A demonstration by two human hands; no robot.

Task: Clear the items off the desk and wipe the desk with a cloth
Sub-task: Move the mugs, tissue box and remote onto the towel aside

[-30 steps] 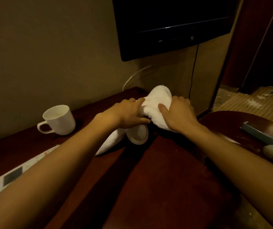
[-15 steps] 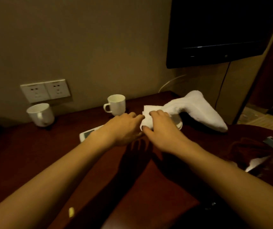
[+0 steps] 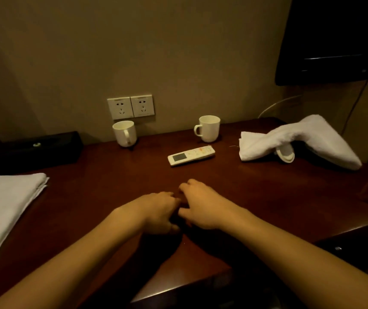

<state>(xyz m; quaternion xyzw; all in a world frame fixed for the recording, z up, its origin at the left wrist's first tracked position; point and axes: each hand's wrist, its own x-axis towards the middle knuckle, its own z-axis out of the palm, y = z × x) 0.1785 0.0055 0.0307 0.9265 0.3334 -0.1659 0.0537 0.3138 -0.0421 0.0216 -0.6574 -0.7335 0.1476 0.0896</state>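
On the dark red desk (image 3: 256, 197) a white towel (image 3: 299, 141) lies bent at the far right, draped over a small white dish (image 3: 286, 152). A white remote (image 3: 191, 156) lies in the middle, with one white mug (image 3: 208, 128) behind it and another white mug (image 3: 125, 133) further left by the wall. My left hand (image 3: 156, 210) and my right hand (image 3: 198, 204) hover side by side over the bare desk centre, well short of the remote. Both hold nothing, fingers loosely curled.
A folded white cloth (image 3: 2, 208) lies at the desk's left edge. A black box (image 3: 33, 150) stands at the back left. Wall sockets (image 3: 130, 106) sit above the mugs. A dark TV (image 3: 339, 39) hangs at the upper right, cables below it.
Both hands let go of the white towel and drew back toward me to the desk centre. The view swung left, bringing the sockets, second mug, black box and folded cloth into sight.
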